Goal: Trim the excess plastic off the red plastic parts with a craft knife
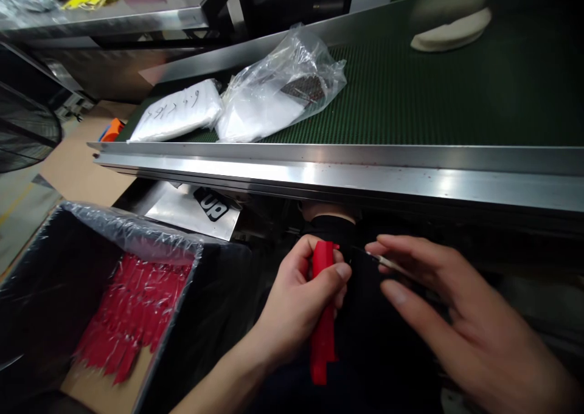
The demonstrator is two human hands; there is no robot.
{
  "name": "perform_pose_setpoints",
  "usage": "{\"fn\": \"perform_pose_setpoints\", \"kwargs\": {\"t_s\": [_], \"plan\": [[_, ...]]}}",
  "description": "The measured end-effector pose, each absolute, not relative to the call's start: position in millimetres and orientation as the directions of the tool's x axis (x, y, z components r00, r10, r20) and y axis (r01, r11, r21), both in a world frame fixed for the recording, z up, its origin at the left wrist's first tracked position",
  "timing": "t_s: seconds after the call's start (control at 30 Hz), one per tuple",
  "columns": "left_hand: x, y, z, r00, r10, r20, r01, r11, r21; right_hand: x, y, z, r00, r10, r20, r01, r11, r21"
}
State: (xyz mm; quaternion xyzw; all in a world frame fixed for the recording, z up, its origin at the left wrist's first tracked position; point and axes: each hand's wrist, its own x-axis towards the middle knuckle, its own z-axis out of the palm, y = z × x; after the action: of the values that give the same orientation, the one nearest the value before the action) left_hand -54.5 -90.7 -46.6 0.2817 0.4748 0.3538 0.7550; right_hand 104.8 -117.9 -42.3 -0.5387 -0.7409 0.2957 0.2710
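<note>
The left hand [296, 304] is closing around a red strip [323, 317], thumb pressing across its upper part and the other fingers curling behind it. The strip is hanging down past the palm, its lower end dangling free over a black cloth [365, 317] lying in front of the person. The top of the strip is sitting just below a dark sleeve end [333, 225] under the steel rail.

The right hand [456, 317] is lying half open, fingers stretched out leftward and resting on the black cloth. Between its thumb and forefinger it is pinching a thin pale stick [387, 262], whose tip is pointing at the strip, near it but not touching. What the stick is cannot be told.

At lower left, a box [45, 268] lined with clear film is holding a heap of red strips [132, 310] like the one in hand.

Above the hands, a steel rail [347, 177] is edging a green belt [456, 98]. On the belt, two plastic bags are lying side by side: a flat white bag [176, 117] with handwriting on it, and a crumpled clear bag [278, 92] with white stuff and a dark patch inside. A pale curved piece [451, 32] is lying farther off on the belt, well apart from the bags. A black label [212, 206] with white letters is showing under the rail.
</note>
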Motion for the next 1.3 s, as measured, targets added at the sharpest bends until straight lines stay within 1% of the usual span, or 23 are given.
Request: {"fn": "perform_pose_setpoints", "kwargs": {"t_s": [0.23,0.3,0.37,0.6,0.73,0.8,0.9,1.1,1.23,1.3], "plan": [[-53,-96,-41,0.309,0.796,-0.52,-0.259,0.597,0.76,123,-110,-48,-0.329,0.878,0.347,0.716,0.472,-0.514],[-54,-97,-41,0.314,0.798,-0.514,-0.261,0.593,0.762,126,-109,-49,-0.367,0.841,0.398,0.719,0.528,-0.452],[-54,-97,-41,0.322,0.796,-0.512,-0.253,0.593,0.764,128,-109,-50,-0.393,0.817,0.421,0.712,0.561,-0.423],[-54,-96,-43,0.328,0.792,-0.515,-0.264,0.601,0.755,125,-111,-50,-0.398,0.813,0.425,0.712,0.566,-0.415],[-54,-97,-43,0.366,0.778,-0.511,-0.343,0.623,0.703,128,-109,-53,-0.402,0.796,0.452,0.705,0.584,-0.402],[-54,-98,-43,0.407,0.78,-0.476,-0.393,0.62,0.679,131,-108,-53,-0.365,0.807,0.464,0.725,0.559,-0.403],[-54,-100,-42,0.433,0.785,-0.444,-0.429,0.613,0.664,134,-108,-50,-0.293,0.824,0.485,0.725,0.522,-0.45],[-54,-101,-42,0.427,0.764,-0.484,-0.397,0.639,0.659,130,-115,-45,-0.337,0.821,0.461,0.693,0.548,-0.468],[-54,-101,-41,0.411,0.758,-0.507,-0.366,0.646,0.67,127,-118,-45,-0.368,0.808,0.46,0.703,0.565,-0.431],[-53,-101,-41,0.404,0.76,-0.508,-0.35,0.642,0.682,126,-118,-46,-0.358,0.821,0.444,0.718,0.546,-0.431]]}}
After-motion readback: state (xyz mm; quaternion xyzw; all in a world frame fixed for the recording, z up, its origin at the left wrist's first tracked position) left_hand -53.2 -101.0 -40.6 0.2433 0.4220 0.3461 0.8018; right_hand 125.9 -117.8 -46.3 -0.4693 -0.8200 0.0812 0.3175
